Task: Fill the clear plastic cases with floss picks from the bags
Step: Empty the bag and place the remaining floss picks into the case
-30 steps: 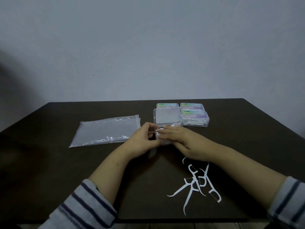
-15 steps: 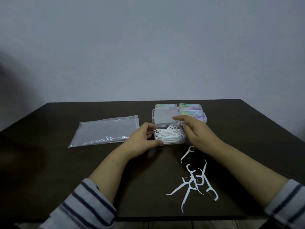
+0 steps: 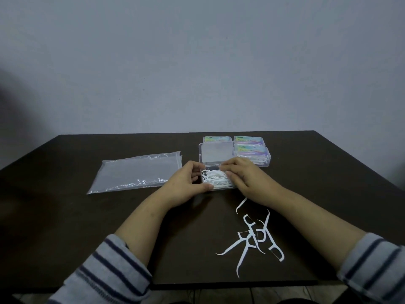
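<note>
You sit at a dark table (image 3: pixel 65 216) with an open clear plastic case (image 3: pixel 215 170) in front of you, its lid (image 3: pixel 215 153) standing upright at the back. The tray is heaped with white floss picks (image 3: pixel 215 179). Your left hand (image 3: pixel 186 183) grips the case's left edge, thumb curled along the near wall. Your right hand (image 3: pixel 243 177) lies over the right side, fingers bent down onto the picks; whether it pinches any, you cannot tell. You seem to be settling the picks so the lid can shut. More loose picks (image 3: pixel 254 235) lie scattered near your right forearm. A flat clear bag (image 3: pixel 135 172) rests to the left, and three closed cases (image 3: pixel 252 150) sit behind. Next, likely press strays flat, then fold the lid down.
</note>
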